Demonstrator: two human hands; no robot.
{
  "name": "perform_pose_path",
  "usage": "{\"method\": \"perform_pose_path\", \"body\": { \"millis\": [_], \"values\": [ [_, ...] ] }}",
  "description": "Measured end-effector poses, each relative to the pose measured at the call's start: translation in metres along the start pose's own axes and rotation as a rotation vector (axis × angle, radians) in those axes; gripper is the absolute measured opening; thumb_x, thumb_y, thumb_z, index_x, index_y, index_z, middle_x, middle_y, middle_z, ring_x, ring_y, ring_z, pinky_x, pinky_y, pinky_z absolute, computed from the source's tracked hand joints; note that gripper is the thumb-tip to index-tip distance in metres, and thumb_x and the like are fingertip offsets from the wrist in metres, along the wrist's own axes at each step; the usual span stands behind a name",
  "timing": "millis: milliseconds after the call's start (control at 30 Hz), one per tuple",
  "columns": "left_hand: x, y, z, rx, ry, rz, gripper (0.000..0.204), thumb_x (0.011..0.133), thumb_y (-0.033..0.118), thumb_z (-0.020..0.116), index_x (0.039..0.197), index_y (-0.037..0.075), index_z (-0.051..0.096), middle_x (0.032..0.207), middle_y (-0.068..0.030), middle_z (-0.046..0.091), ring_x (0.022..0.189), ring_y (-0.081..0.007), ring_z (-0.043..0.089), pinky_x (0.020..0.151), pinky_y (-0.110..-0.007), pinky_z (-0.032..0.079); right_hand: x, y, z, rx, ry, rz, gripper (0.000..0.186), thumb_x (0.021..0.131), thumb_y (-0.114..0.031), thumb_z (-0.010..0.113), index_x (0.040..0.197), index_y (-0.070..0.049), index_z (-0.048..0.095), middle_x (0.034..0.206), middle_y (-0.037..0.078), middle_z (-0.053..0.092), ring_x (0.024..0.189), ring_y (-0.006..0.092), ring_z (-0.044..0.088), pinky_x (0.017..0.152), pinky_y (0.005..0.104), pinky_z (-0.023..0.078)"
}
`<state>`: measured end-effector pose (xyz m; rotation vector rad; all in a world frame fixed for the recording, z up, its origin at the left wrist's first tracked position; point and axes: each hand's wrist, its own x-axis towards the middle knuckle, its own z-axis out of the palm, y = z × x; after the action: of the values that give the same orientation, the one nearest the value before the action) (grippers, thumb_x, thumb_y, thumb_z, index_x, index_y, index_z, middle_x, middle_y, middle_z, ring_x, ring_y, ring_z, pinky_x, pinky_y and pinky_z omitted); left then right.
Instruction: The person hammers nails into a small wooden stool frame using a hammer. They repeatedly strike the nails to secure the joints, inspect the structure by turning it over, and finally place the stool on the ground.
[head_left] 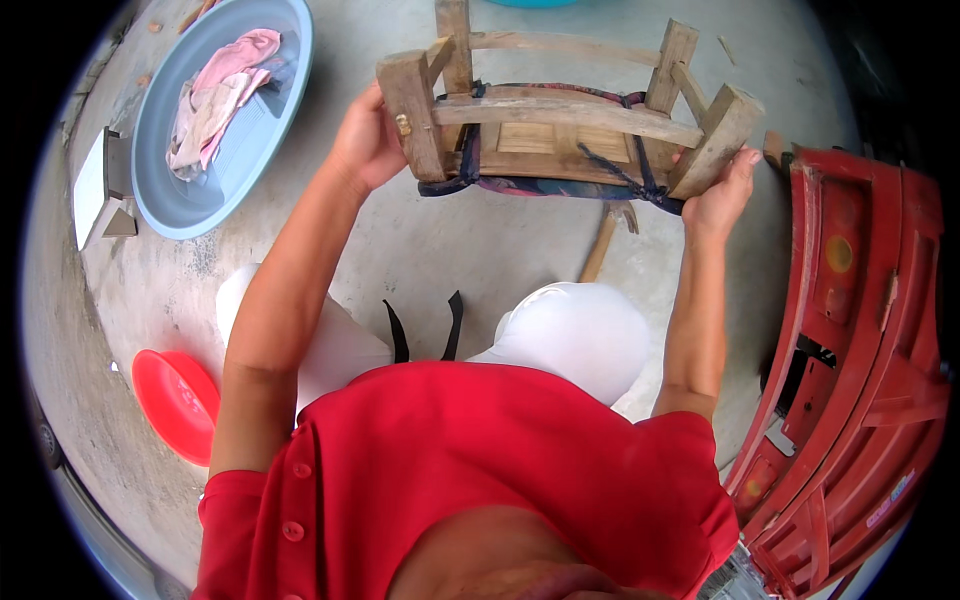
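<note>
Between my two hands a small wooden stool (570,118) is held up off the floor, upside down, its legs and crossbars upward. A dark patterned cushion (555,187) is tied to its seat with dark cords, and one knot hangs at the near right side. My left hand (368,140) wraps round the stool's left end by a leg. At the right end my right hand (720,195) grips the seat edge beside another leg; part of its fingers is hidden behind the wood. Below the stool a hammer (602,243) with a wooden handle lies on the floor.
A large blue basin (145,200) with a wet pink cloth (215,100) stands at the far left. Near it is a small white-topped stool (92,190). A red basin (170,400) sits by my left arm. Red metal vehicle bodywork (850,370) rises along the right.
</note>
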<state>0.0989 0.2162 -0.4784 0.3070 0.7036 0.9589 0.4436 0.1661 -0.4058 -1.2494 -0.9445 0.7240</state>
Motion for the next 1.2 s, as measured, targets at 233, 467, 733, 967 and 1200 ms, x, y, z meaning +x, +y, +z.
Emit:
{"method": "perform_pose_path", "body": {
  "millis": [233, 467, 733, 967, 1200],
  "values": [
    [0.002, 0.001, -0.012, -0.009, -0.026, -0.111, 0.037, 0.09, 0.032, 0.062, 0.111, 0.003, 0.054, 0.074, -0.0031, 0.055, 0.068, -0.0156, 0.053, 0.064, -0.028, 0.048, 0.006, -0.012, 0.003, 0.032, -0.107, -0.166, 0.067, 0.094, -0.061, 0.03, 0.116, 0.001, 0.046, 0.11, 0.013, 0.056, 0.092, 0.0219, 0.061, 0.071, 0.0346, 0.055],
    [-0.003, 0.004, -0.002, 0.028, 0.06, 0.024, 0.028, 0.086, 0.014, 0.062, 0.11, 0.004, 0.054, 0.069, 0.0004, 0.046, 0.065, -0.0144, 0.049, 0.06, -0.025, 0.044, 0.005, 0.007, 0.003, 0.04, 0.078, -0.131, 0.066, 0.096, -0.058, 0.029, 0.127, -0.002, 0.042, 0.114, 0.013, 0.054, 0.091, 0.0264, 0.059, 0.079, 0.042, 0.051],
    [-0.009, 0.008, 0.01, 0.145, -0.009, 0.138, 0.028, 0.084, 0.008, 0.058, 0.111, 0.003, 0.054, 0.07, -0.0004, 0.044, 0.064, -0.0126, 0.046, 0.061, -0.024, 0.044, 0.005, 0.022, -0.017, 0.133, -0.076, 0.086, 0.065, 0.098, -0.055, 0.023, 0.118, 0.002, 0.047, 0.096, 0.013, 0.058, 0.078, 0.0256, 0.06, 0.075, 0.0384, 0.051],
    [-0.007, 0.009, 0.013, 0.226, -0.024, 0.182, 0.029, 0.082, 0.008, 0.058, 0.111, 0.004, 0.053, 0.067, 0.0012, 0.042, 0.06, -0.0099, 0.044, 0.06, -0.023, 0.044, -0.001, 0.02, -0.011, 0.216, -0.108, 0.243, 0.08, 0.092, -0.066, 0.026, 0.124, 0.005, 0.044, 0.084, 0.014, 0.061, 0.076, 0.0235, 0.061, 0.077, 0.0357, 0.048],
    [-0.003, 0.006, 0.006, 0.236, -0.033, 0.191, 0.03, 0.081, 0.008, 0.059, 0.11, 0.005, 0.053, 0.067, 0.0013, 0.041, 0.061, -0.0104, 0.043, 0.059, -0.023, 0.042, -0.006, 0.027, -0.016, 0.22, -0.129, 0.311, 0.085, 0.091, -0.067, 0.025, 0.134, 0.005, 0.038, 0.077, 0.013, 0.063, 0.075, 0.0226, 0.061, 0.077, 0.035, 0.047]
  ]
}}
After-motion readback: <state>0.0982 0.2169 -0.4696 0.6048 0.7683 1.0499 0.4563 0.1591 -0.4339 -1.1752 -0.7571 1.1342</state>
